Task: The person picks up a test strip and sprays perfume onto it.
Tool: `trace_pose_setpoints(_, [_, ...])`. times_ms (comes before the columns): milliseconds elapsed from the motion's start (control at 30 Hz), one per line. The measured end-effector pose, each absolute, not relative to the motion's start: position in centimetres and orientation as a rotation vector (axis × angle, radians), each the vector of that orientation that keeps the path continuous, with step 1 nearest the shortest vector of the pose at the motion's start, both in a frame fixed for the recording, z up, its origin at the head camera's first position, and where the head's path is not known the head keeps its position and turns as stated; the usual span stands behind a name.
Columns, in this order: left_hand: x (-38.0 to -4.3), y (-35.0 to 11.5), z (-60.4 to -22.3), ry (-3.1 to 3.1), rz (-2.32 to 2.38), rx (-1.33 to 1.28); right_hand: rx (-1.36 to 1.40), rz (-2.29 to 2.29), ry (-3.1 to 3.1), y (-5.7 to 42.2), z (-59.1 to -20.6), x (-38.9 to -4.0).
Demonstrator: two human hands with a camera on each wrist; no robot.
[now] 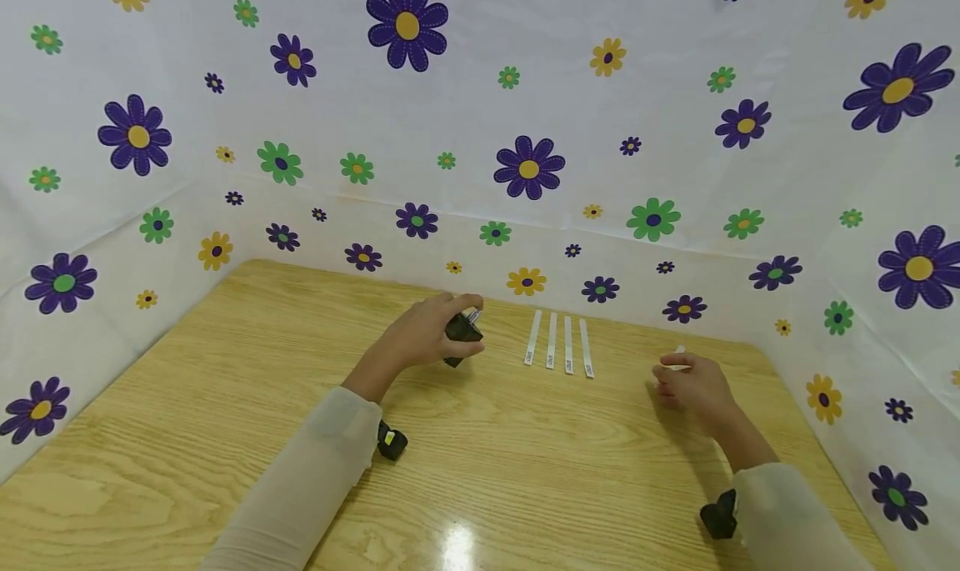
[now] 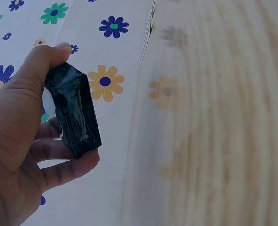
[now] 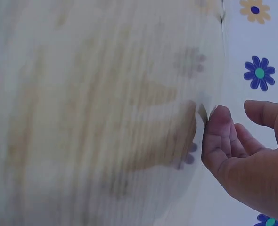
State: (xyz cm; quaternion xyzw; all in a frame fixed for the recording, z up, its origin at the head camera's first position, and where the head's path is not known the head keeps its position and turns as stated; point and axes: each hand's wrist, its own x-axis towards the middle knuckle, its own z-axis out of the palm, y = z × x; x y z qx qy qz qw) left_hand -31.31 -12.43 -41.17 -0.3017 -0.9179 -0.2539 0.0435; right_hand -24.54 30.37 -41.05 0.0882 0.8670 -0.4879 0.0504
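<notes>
My left hand (image 1: 429, 331) holds a dark faceted perfume bottle (image 1: 461, 334) above the table, left of the paper strips. Its silvery top shows by the index finger. The left wrist view has the bottle (image 2: 77, 108) tilted, with thumb and fingers around it. At the right, my right hand (image 1: 693, 388) is low over the table with its fingertips at a white paper strip (image 1: 680, 350), most of which the hand hides. In the right wrist view the thumb (image 3: 264, 113) stands apart from the fingers, and the strip's thin edge (image 3: 202, 113) shows at a fingertip.
Several white paper strips (image 1: 567, 346) with small print at their near ends lie side by side on the wooden table (image 1: 487, 488). A white cloth wall with flowers (image 1: 465, 121) encloses the back and both sides. Black wrist devices (image 1: 720, 514) sit at the sleeves.
</notes>
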Motion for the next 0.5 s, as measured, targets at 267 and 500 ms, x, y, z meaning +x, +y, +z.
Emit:
trace_pose_setpoints(267, [-31.2, -12.5, -41.1, -2.812, -0.772, -0.924, 0.374, -1.649, 2.48, 31.6, -41.2, -24.9])
trace_pose_setpoints(500, [-31.3, -12.6, -41.0, -2.814, -0.773, -0.915, 0.436, -1.683, 2.436, 31.5, -41.1, -25.2])
